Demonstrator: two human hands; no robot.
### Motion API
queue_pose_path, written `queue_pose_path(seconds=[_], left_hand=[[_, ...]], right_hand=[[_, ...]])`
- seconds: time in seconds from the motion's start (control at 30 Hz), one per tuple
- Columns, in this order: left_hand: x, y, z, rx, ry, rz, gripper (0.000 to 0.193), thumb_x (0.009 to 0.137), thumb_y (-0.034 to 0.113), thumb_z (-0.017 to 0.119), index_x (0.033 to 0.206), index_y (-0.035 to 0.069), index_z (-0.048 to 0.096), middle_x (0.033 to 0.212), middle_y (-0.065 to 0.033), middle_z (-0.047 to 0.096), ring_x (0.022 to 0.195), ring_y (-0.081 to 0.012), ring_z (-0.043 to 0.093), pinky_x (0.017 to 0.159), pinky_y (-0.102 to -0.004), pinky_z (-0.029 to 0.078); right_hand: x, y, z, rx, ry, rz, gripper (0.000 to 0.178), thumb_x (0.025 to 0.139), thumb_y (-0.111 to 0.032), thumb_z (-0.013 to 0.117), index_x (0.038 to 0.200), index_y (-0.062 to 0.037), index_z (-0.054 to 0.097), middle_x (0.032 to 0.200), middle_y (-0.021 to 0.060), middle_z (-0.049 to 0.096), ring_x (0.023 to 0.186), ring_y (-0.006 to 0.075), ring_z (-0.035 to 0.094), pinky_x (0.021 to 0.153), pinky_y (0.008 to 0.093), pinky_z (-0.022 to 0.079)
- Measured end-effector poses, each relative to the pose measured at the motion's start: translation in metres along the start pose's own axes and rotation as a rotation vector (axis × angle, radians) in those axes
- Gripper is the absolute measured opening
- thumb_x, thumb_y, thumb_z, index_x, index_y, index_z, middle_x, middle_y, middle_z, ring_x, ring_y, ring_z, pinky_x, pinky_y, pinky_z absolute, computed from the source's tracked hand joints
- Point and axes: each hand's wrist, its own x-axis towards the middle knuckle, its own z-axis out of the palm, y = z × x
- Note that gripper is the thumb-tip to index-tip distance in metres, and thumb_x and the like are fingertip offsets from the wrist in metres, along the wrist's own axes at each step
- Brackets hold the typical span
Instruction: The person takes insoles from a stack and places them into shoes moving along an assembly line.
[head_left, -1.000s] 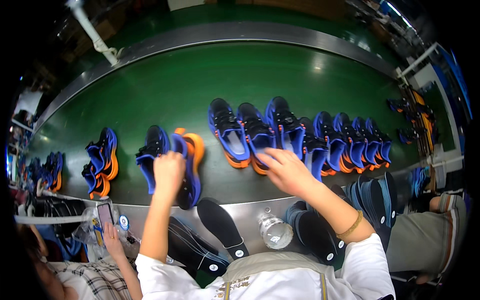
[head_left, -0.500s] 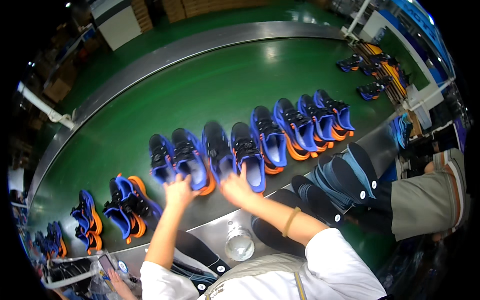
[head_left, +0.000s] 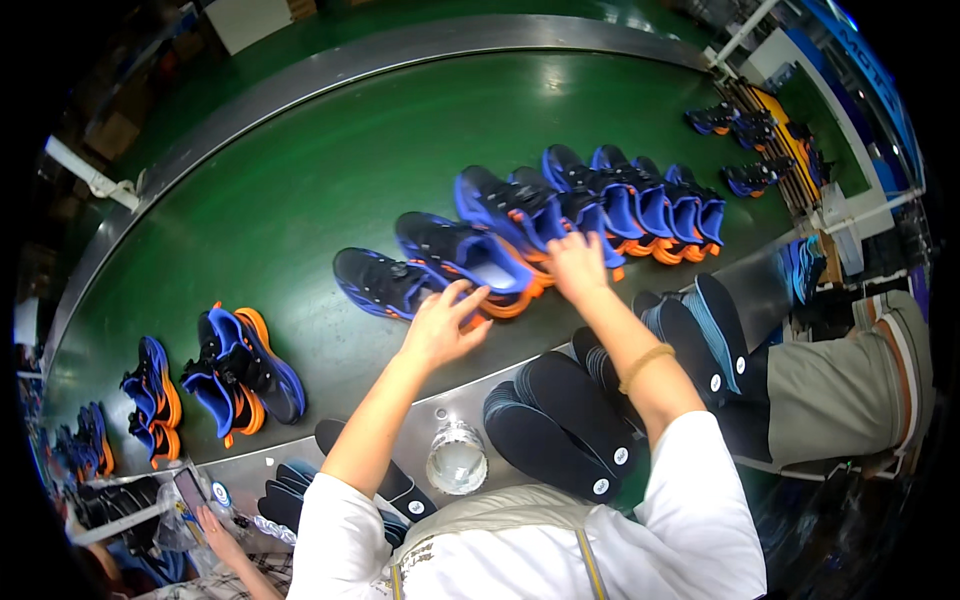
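A row of black and blue sneakers with orange soles stands on the green work surface, toes pointing away from me. My left hand (head_left: 446,326) has its fingers spread at the heels of the two leftmost sneakers of the row, the outer sneaker (head_left: 375,280) and the one beside it (head_left: 455,250). My right hand (head_left: 578,268) is closed at the heel of a sneaker (head_left: 582,208) farther right, its fingertips partly hidden at the collar. Against that shoe leans another tilted sneaker (head_left: 492,205).
Stacks of black insoles (head_left: 560,415) and a clear plastic cup (head_left: 457,458) line the metal ledge in front of me. More sneakers (head_left: 245,375) stand at left, others (head_left: 755,178) at far right. A person's hand with a phone (head_left: 190,490) is at lower left; another person (head_left: 840,400) sits at right.
Both hands have moved right and outward from the shoes' openings. The sneakers by them have shifted right and turned aslant, and the right part of the row stands closer together.
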Motion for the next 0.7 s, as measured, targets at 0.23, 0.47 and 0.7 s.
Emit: queue_pose_path(seconds=[0.23, 0.47, 0.7], left_hand=[[-0.027, -0.032, -0.007, 0.416, 0.538, -0.285, 0.071, 0.067, 0.028, 0.074, 0.128, 0.011, 0.041, 0.111, -0.0165, 0.049, 0.105, -0.0326, 0.045, 0.088, -0.0422, 0.035], [-0.029, -0.102, -0.024, -0.598, 0.553, -0.747, 0.037, 0.085, 0.030, 0.061, 0.105, 0.000, 0.050, 0.080, -0.0038, 0.060, 0.066, -0.0080, 0.053, 0.056, -0.0236, 0.042], [-0.025, -0.113, -0.030, -0.943, 0.392, -0.784, 0.036, 0.083, 0.032, 0.064, 0.102, 0.002, 0.056, 0.086, -0.0022, 0.060, 0.077, -0.0088, 0.054, 0.068, -0.0226, 0.043]], right_hand=[[-0.161, -0.037, -0.070, 0.562, 0.201, -0.331, 0.029, 0.070, -0.015, 0.065, 0.095, -0.0043, 0.054, 0.104, 0.0144, 0.051, 0.095, 0.0305, 0.050, 0.079, 0.0425, 0.040], [-0.299, -0.079, -0.081, 0.559, -0.196, 0.057, 0.050, 0.062, -0.036, 0.075, 0.096, -0.0071, 0.054, 0.110, 0.0133, 0.050, 0.100, 0.0310, 0.049, 0.088, 0.0420, 0.035], [-0.261, -0.036, -0.139, 0.765, 0.032, -0.040, 0.043, 0.056, -0.020, 0.079, 0.091, -0.0037, 0.058, 0.120, 0.0221, 0.049, 0.097, 0.0337, 0.052, 0.083, 0.0410, 0.041]])
